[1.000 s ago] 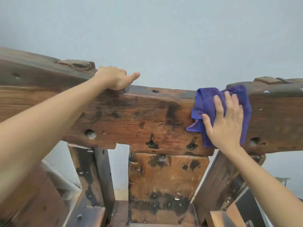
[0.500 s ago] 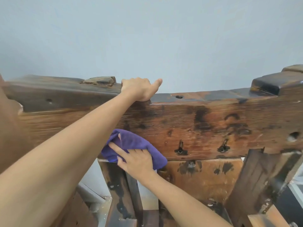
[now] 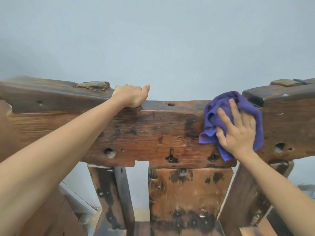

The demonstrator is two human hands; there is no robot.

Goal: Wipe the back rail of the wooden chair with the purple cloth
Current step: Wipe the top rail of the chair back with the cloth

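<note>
- Since 0.5 s ago: right hand (image 3: pixel 238 133) + purple cloth (image 3: pixel 219 114) swept from low on back rail (image 3: pixel 153 133), under left arm, to rail's right part near its raised end block.
- Back rail: dark-stained, spans wooden chair (image 3: pixel 187 193) top; pale wall behind.
- Cloth: bunched, pressed on rail face.
- Right grip: fingers spread flat on cloth.
- Left hand (image 3: pixel 130 95): grip curled over rail's top edge, thumb out.

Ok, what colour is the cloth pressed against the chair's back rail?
Purple, a blue-violet shade. The cloth shows best in the head view.
</note>
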